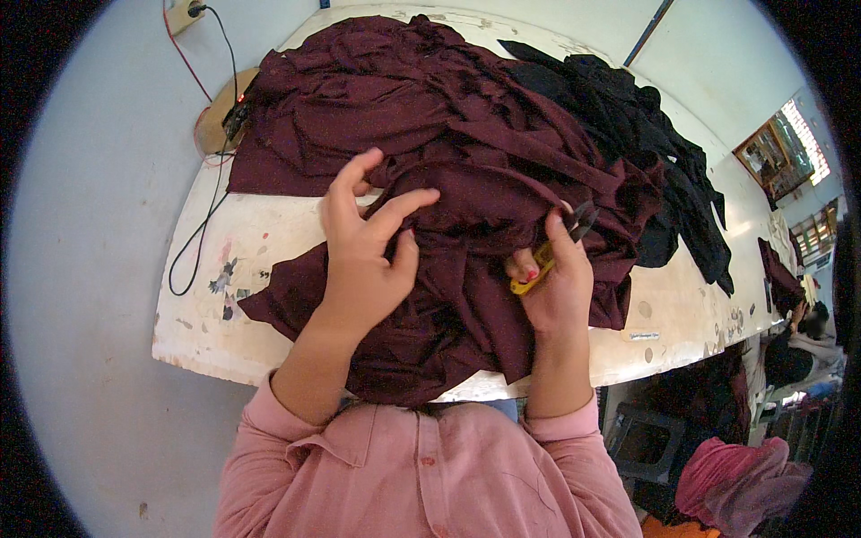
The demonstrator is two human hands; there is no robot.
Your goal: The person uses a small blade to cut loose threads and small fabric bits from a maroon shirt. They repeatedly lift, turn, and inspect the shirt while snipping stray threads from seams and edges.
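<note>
A heap of dark maroon cloth (359, 99) spreads over the white table, and part of it hangs over the front edge near my body. My left hand (372, 238) is at the left of a raised fold, with its fingers spread apart and the fingertips close to the cloth. In my right hand (558, 278) is a pair of small yellow-handled thread snips (531, 276), their dark blades pointing up and to the right. The right thumb lies at the edge of the same fold; whether it also pinches the cloth I cannot tell.
Black cloth (619, 108) lies behind and right of the maroon heap. Cables and a brown rounded object (215, 121) are at the table's left edge, by the wall. A dark stool (644, 441) and pink cloth (731, 480) stand lower right; another person (807, 345) is beyond.
</note>
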